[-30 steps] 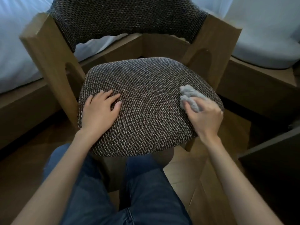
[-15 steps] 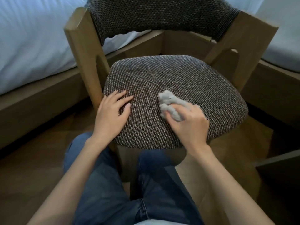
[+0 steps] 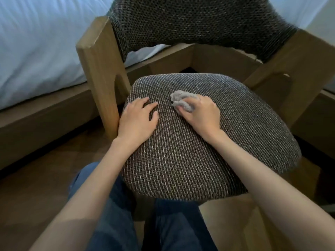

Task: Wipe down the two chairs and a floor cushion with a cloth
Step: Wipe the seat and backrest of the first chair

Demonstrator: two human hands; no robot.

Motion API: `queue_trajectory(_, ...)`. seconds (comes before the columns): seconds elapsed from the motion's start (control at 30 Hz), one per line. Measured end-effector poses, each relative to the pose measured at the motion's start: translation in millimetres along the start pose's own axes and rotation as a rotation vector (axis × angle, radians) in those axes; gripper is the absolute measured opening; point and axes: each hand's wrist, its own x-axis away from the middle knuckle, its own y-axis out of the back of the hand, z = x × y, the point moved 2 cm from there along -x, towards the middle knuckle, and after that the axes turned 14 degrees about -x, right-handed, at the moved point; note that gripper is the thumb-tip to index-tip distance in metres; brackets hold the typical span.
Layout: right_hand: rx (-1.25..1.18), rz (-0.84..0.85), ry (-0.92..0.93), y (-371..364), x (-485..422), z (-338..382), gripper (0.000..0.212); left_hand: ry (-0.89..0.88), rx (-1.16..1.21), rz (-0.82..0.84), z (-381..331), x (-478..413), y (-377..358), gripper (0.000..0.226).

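Two legs in jeans come first, knees tucked in below the front edge of the seat, with wood floor to the seat's left. Both bare forearms reach forward across the front half of the seat. The left hand lies flat on the woven fabric at the seat's left edge, palm down, fingers straight and slightly spread, holding nothing. Just to its right, near the middle of the seat, the right hand has its fingers curled round a small grey cloth, bunched into a wad and pressed onto the fabric. The wad pokes out past the fingertips toward the seat's back left. The two hands are near each other but apart. The seat is a rounded pad in dark brown and pale thread, the only part of the chair the cloth touches. A pale wooden post stands just beside the seat's left edge, close to the left wrist. Behind the seat a curved backrest in the same weave spans from that post to the wooden side on the seat's right. Beyond the seat's back left, white bedding lies on a low wooden base.
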Motion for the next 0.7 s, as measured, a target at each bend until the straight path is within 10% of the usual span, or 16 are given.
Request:
queue_trajectory(0.37,0.001,-0.041,-0.112,-82.3,-164.6,-61.6,0.035,0.026,-0.077,-0.004,5.6,-43.9,-21.3,0.045)
queue_trajectory(0.7,-0.214,0.154,0.054,-29.4,-64.3,-16.8,0.025,0.057,-0.037,-0.031,6.5,-44.4,-17.1,0.042)
